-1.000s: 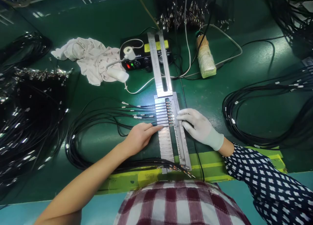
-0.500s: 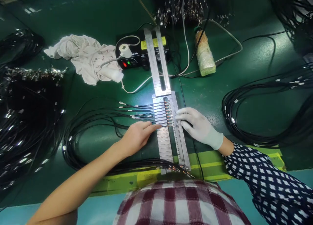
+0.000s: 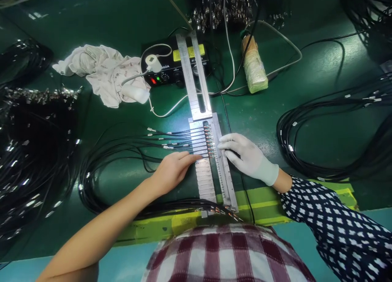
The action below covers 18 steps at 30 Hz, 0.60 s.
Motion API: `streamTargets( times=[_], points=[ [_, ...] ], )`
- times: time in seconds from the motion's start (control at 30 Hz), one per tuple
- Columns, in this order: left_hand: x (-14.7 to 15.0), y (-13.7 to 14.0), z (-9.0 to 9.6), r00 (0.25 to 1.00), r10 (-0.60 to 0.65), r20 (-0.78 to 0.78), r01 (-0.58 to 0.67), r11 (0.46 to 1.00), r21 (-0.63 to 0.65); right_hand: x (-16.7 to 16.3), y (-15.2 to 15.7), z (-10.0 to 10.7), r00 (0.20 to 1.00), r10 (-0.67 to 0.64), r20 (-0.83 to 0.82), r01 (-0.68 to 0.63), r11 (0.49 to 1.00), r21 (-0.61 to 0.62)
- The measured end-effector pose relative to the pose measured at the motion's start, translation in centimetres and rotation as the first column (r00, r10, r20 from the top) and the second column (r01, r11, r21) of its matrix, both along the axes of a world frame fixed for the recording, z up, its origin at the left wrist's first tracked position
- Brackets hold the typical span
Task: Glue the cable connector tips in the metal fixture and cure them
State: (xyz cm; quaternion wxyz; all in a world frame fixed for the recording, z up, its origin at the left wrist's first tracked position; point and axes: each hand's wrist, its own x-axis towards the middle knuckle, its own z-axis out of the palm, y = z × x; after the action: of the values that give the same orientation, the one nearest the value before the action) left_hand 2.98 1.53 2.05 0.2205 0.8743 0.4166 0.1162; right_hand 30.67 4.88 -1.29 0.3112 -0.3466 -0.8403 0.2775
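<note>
A slotted metal jig lies lengthwise in front of me. Several black cables run from the left into its upper slots, their stripped coloured wire ends lined up beside the right-hand bar. My bare left hand has its fingers mostly curled, and the extended index finger presses a cable at the lowest filled slot; the thumb is hidden. My white-gloved right hand rests its outstretched fingertips on the jig's right bar, the thumb slightly apart.
A cable bundle crosses the jig's near end. Behind stand a black control box, a crumpled cloth and a wrapped bottle. Coiled cables lie right; a dark cable pile fills the left.
The whole view has shifted slightly. Both hands keep practically the same places on the jig and cables.
</note>
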Motion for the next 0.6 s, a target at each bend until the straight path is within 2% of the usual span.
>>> streamTargets(
  times=[0.07, 0.13, 0.27, 0.4, 0.6],
  points=[
    [0.1, 0.1, -0.2, 1.000, 0.017, 0.025, -0.017, 1.000, -0.007, 0.0, 0.0, 0.1, 1.000, -0.001, 0.004, 0.001, 1.000, -0.006],
    [0.1, 0.0, -0.5, 1.000, 0.014, -0.005, -0.013, 0.999, 0.038, 0.0, 0.0, 0.2, 1.000, 0.001, 0.006, 0.000, 1.000, -0.009],
    [-0.3, -1.0, -1.3, 0.994, 0.002, -0.105, 0.021, 0.975, 0.221, 0.0, 0.0, 0.3, 1.000, 0.000, 0.001, 0.000, 1.000, -0.017],
    [-0.6, -2.8, -1.9, 0.980, 0.117, -0.158, -0.053, 0.931, 0.361, 0.0, 0.0, 0.2, 1.000, 0.003, 0.000, -0.003, 0.999, -0.034],
    [0.1, -4.0, -2.9, 0.966, 0.166, -0.198, -0.075, 0.913, 0.402, -0.1, 0.4, 0.1, 1.000, 0.010, 0.011, -0.010, 0.999, -0.033]
  ],
)
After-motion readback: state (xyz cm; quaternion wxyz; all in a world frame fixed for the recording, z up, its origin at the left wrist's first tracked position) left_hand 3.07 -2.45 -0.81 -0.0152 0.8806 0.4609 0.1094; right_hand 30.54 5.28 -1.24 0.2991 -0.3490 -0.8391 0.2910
